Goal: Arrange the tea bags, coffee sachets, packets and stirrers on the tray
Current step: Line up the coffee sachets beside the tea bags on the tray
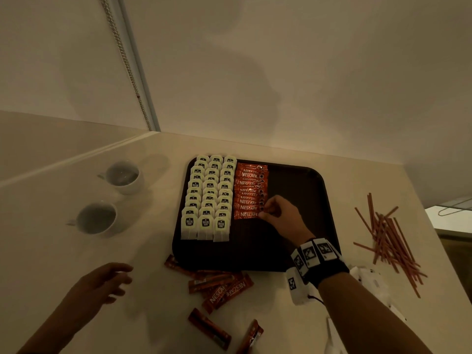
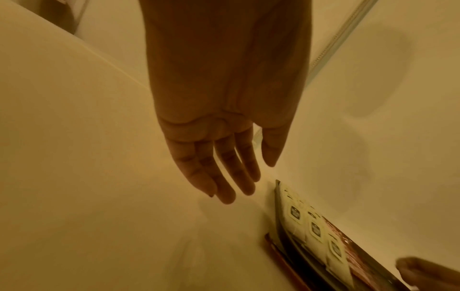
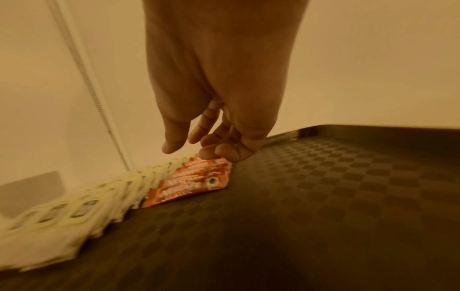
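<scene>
Nearby, cups (image 1: 122, 176) flank the tray (image 1: 301, 190); left hand (image 1: 107, 284) loose (empty), right hand (image 1: 279, 215) fingertips touching sachets (image 1: 249, 192).

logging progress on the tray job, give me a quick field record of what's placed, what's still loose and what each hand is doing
tray: dark, on the white counter
tea bags: three overlapping columns on the tray's left part
coffee sachets on tray: one overlapping column beside the tea bags
loose coffee sachets: scattered on the counter in front of the tray
stirrers: loose pile on the counter, right of the tray
cups: two, left of the tray
right hand: fingertips on the sachet column's right edge
left hand: fingers relaxed, holding nothing
</scene>
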Demonstrator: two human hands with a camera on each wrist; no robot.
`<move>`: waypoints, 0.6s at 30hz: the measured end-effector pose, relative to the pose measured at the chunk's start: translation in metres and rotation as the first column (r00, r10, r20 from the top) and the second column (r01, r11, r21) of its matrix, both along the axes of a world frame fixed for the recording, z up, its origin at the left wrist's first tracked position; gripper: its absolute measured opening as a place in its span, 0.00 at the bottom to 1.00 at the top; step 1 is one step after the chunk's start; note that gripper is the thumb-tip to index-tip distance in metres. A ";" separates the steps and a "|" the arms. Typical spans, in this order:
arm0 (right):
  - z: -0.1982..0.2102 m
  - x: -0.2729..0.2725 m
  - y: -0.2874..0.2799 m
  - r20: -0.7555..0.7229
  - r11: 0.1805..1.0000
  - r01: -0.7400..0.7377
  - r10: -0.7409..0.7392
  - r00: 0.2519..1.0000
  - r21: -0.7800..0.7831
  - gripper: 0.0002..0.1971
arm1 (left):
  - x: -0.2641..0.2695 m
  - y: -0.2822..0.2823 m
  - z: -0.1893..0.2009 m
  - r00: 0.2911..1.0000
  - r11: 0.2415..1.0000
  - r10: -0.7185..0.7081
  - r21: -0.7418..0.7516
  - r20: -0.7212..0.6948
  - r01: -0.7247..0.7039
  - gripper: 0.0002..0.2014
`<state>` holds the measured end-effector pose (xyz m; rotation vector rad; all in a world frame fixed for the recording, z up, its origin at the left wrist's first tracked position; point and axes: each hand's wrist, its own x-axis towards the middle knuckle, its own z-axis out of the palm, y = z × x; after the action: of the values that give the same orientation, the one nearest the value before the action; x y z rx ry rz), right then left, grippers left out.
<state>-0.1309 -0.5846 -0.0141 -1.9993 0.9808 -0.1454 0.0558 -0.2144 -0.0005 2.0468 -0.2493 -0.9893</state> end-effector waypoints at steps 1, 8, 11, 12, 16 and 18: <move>0.005 -0.004 0.008 0.011 0.999 -0.040 0.040 0.999 0.006 0.10 | -0.003 -0.004 0.003 0.999 0.999 -0.047 0.005 0.025 0.047 0.09; 0.033 -0.044 0.083 -0.136 0.867 -0.493 0.498 0.857 0.071 0.17 | -0.044 -0.048 0.007 0.795 0.850 -0.518 0.087 0.314 0.520 0.08; 0.032 -0.063 0.116 -0.324 0.704 -0.709 0.681 0.657 0.040 0.26 | -0.074 -0.073 -0.005 0.626 0.752 -0.633 0.170 0.456 0.637 0.13; 0.029 -0.069 0.126 -0.371 0.650 -0.760 0.707 0.602 0.004 0.28 | -0.085 -0.080 -0.007 0.598 0.746 -0.633 0.181 0.491 0.641 0.16; 0.011 -0.090 0.155 -0.479 0.596 -0.799 0.678 0.557 -0.086 0.51 | -0.121 -0.099 -0.022 0.410 0.683 -0.688 0.343 0.599 0.645 0.24; 0.002 -0.094 0.161 -0.510 0.638 -0.758 0.612 0.604 -0.132 0.58 | -0.131 -0.101 -0.030 0.310 0.630 -0.742 0.461 0.595 0.624 0.23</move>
<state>-0.2249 -0.4236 -0.0123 -2.6698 0.3315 0.6342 -0.0749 -0.3157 -0.0307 2.4234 -1.7032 -0.5077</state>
